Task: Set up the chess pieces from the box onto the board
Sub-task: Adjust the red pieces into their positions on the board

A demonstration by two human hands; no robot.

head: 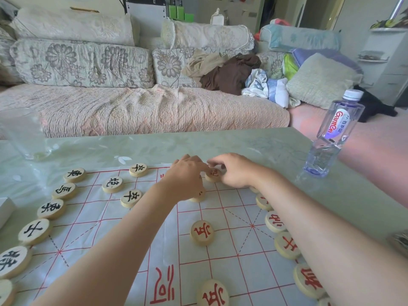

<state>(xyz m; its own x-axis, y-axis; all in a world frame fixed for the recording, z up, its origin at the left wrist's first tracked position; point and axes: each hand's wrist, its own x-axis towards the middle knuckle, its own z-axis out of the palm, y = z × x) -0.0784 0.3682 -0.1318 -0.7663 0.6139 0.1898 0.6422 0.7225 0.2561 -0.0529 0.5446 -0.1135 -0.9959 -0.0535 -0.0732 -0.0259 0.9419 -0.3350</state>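
A white paper board (pixel 223 246) with a red grid lies on the table. Round wooden pieces with black characters (pixel 35 231) line its left side, and red-character pieces (pixel 202 232) stand in the middle and along the right. Both hands meet at the far edge of the board. My right hand (pixel 234 171) pinches a red-character piece (pixel 213 174) with its fingertips. My left hand (pixel 187 177) touches the same piece with a pointed finger and partly hides another piece (pixel 198 196) beneath it. A white box corner (pixel 5 208) shows at the left edge.
A water bottle (pixel 331 133) stands at the table's far right. A clear glass (pixel 24 133) stands at the far left. A sofa (pixel 132 107) with cushions and clothes runs behind the table. A dark object (pixel 399 241) lies at the right edge.
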